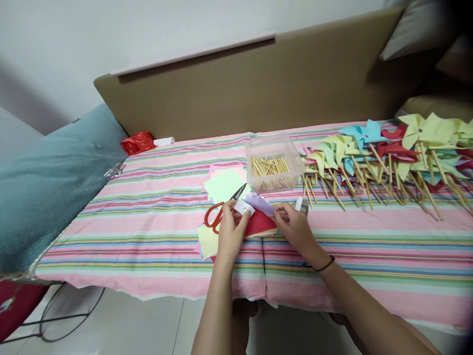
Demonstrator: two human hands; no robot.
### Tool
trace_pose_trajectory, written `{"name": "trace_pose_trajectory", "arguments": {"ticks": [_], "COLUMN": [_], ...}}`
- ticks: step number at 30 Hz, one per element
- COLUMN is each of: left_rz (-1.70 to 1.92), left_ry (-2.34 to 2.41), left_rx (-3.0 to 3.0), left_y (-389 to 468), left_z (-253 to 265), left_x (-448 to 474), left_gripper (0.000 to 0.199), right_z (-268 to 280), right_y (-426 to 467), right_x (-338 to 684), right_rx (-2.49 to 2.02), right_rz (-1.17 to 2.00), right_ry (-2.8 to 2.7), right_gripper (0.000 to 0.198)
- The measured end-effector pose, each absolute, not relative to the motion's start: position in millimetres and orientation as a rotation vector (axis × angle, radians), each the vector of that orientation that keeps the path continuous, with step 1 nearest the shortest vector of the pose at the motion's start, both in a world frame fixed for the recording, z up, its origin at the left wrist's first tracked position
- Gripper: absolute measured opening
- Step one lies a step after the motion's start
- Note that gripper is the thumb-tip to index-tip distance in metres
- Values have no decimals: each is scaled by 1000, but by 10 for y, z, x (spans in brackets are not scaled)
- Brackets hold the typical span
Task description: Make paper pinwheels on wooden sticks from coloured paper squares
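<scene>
My left hand (232, 227) pinches a small white printed packet (244, 207) between thumb and fingers. Just right of it, the fingers of my right hand (293, 227) are closed at the edge of a purple paper piece (261, 205). Under both lies a stack of red paper (259, 224). Scissors with orange handles (213, 217) lie beside my left hand, blades pointing away. Pale yellow paper squares (207, 240) sit below the scissors, and pale green ones (225, 184) beyond them. Near my right hand is a small grey-and-white object (302, 205).
A clear plastic box (275, 183) of short wooden sticks stands behind my hands. Many paper pinwheels (369, 148) on sticks are heaped to the right. A red plastic bag (137, 143) lies at far left, by the blue cushion (66, 182). Striped cloth (148, 236) covers the seat.
</scene>
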State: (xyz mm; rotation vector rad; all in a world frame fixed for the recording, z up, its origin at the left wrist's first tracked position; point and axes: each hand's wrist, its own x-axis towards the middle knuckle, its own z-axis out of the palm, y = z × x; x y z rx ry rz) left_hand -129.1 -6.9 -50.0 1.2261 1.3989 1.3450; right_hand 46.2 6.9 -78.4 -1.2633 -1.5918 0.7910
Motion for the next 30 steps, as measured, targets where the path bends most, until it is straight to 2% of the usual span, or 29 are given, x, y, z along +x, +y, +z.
{"name": "trace_pose_trajectory", "arguments": {"ticks": [8,15,18,24,26,30], "left_rz": [1186,1168,1176,1083,1170,1311], "left_ry": [1578,1640,1694,1755,1635,1086], "left_rx": [1411,1677,1798,1899,1757,1230], "left_y": [-47,-13,-3,-33,-111,-480], "left_z": [-541,-628,-671,-645,-538,-274], "left_x": [-1183,-1129,-1100,-1087,-1059,-857], "left_gripper": [43,35,30,33,34,29], "right_z": [-673,-574,-544,-408,-357,-317], "right_y": [43,-73,-174,-380,-512,-939], "right_x": [511,723,805,928,993,1158], "right_rx": [-1288,-1088,-1019,-952,-949,-965], "right_rz": [781,833,744,477,409,354], "right_ry": [-1327,-1187,-1303,-1392,-1359,-1234], "right_gripper": [11,11,5,14,15,14]}}
